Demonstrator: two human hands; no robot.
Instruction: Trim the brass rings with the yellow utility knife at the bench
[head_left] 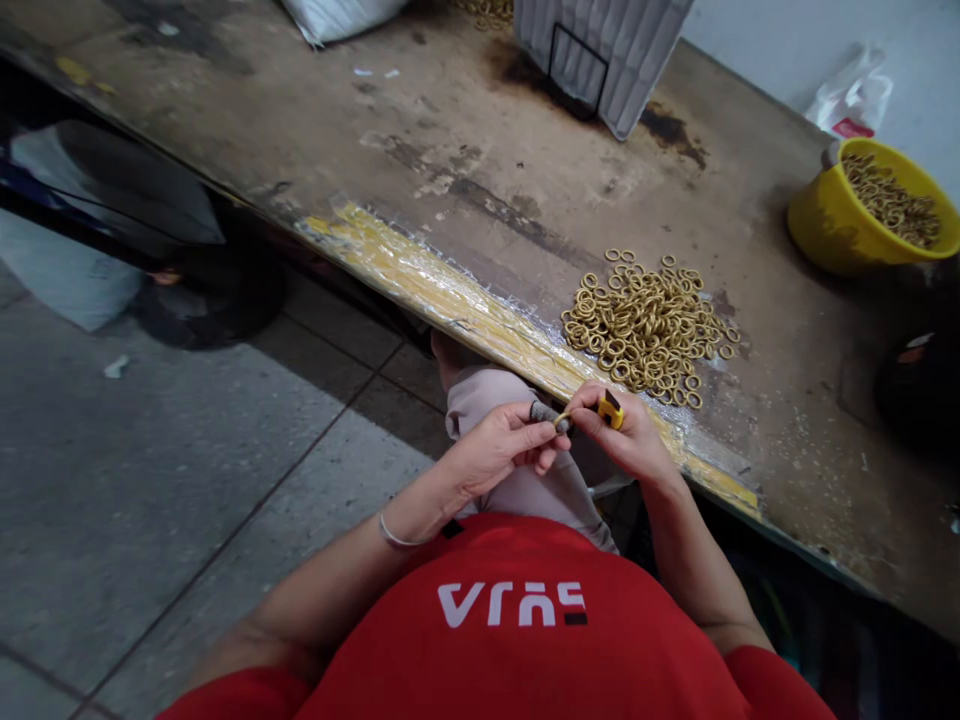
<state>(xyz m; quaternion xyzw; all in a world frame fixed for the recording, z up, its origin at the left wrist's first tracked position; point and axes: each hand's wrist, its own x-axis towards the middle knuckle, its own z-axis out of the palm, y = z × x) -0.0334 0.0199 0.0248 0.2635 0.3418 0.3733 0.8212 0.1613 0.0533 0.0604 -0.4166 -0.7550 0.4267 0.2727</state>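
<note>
Just over my lap, in front of the table edge, my left hand (pixel 517 440) pinches a small brass-coloured ring (pixel 562 420) between thumb and fingers. Something grey, like a wrap, covers part of a finger on that hand. My right hand (pixel 626 435) is closed around a yellow utility knife (pixel 612 410), and its thumb and fingertip meet at the ring's right side. Whether the blade is out, I cannot tell. On the table beyond my hands lies a loose pile of similar rings (pixel 652 325).
A yellow bucket (pixel 825 215) filled with rings stands at the right of the table (pixel 420 130). A grey ribbed object with a black wire frame (pixel 592 50) is at the back, near a white sack (pixel 337 15). Yellow tape (pixel 450 295) covers the front edge.
</note>
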